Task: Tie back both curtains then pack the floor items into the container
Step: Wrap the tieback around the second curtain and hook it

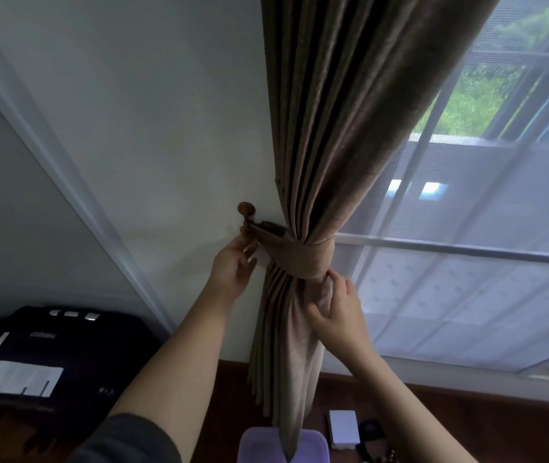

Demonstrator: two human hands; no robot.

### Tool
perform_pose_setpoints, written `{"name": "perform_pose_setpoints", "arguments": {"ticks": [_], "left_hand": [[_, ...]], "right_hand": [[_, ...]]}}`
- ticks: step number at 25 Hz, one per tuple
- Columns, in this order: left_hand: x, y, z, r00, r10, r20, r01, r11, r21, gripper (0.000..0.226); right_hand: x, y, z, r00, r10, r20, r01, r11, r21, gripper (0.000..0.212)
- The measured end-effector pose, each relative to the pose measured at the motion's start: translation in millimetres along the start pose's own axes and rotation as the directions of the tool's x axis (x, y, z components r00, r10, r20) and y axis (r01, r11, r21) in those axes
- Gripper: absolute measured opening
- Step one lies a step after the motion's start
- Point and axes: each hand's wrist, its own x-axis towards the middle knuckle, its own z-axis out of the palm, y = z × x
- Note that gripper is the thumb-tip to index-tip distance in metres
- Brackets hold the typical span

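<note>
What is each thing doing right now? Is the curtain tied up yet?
Curtain: bunched, band wrapped round it.
Tieback band: round the curtain, end at the wall hook.
Left hand: holds the band's end by the hook.
Right hand: pinches curtain folds below the band.
Purple container: on the floor.
White box: on the floor, not in the container.

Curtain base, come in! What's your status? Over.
Left hand pinches tieback at hook. Right hand grips curtain below it. White box on floor, unpacked. Nothing blocking.
</note>
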Motion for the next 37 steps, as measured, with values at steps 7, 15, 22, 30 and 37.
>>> {"name": "perform_pose_setpoints", "arguments": {"ticks": [7,15,22,30,37], "left_hand": [[-24.3,-11.0,-6.1,0.942,0.057,0.331,-0.31,0.525,0.792,0.021],[-58.1,-34.6,-32.5,0.852,0.267,0.451,-0.519,0.312,0.795,0.02],[-61.5,-38.4,-44.1,0.86,0.356,0.365,-0.487,0.359,0.796,0.036],[-26.6,-44.3,-45.3,0.933,0.0,0.361,-0.333,0.384,0.861,0.068],[-8.7,-74.6,-66.6,0.901,-0.069,0.428,-0.394,0.281,0.875,0.022]], "right_hand": [[-5.4,-12.0,12.3,0.995,-0.071,0.076,0.047,0.958,0.283,0.064],[13.2,-14.5,14.8,0.963,-0.022,0.269,-0.051,0.964,0.262,0.06],[24.4,-7.2,11.9,0.912,-0.06,0.406,-0.026,0.978,0.205,0.076],[13.7,44.0,45.3,0.953,-0.095,0.288,0.086,0.995,0.045,0.091],[18.8,47.6,74.2,0.984,-0.061,0.166,0.058,0.998,0.024,0.059]]}}
